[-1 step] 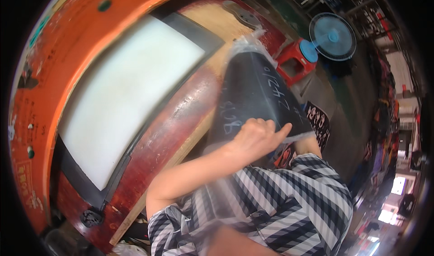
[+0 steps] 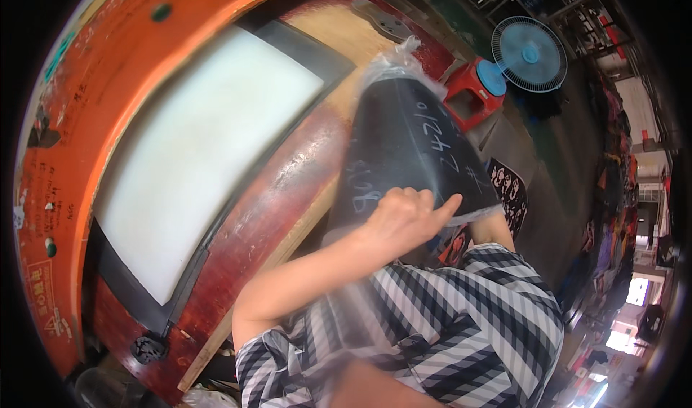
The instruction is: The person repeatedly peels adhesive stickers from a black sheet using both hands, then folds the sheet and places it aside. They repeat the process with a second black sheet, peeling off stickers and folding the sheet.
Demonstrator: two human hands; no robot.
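Note:
A clear plastic bag (image 2: 414, 148) with a dark, flat content and white handwritten marks lies in front of me, its far end gathered and crumpled. My left hand (image 2: 407, 220) is on the bag's near part. Its fingers are curled into the film, while the index finger stretches to the right. Loose clear film hangs under the left forearm, over the striped shirt. At the bag's near right edge my right forearm (image 2: 494, 229) goes under the bag, which hides the right hand and its fingers.
To the left a white board (image 2: 216, 156) rests on a dark sheet on a worn red table (image 2: 303, 152), bordered by an orange panel (image 2: 54, 192). Beyond the bag stand a red stool (image 2: 472, 98) and a blue fan (image 2: 530, 53). A black patterned piece (image 2: 510, 188) lies at the right.
The bag's gathered far end has shifted slightly, and its upper film looks a little differently creased. Both arms keep nearly the same place.

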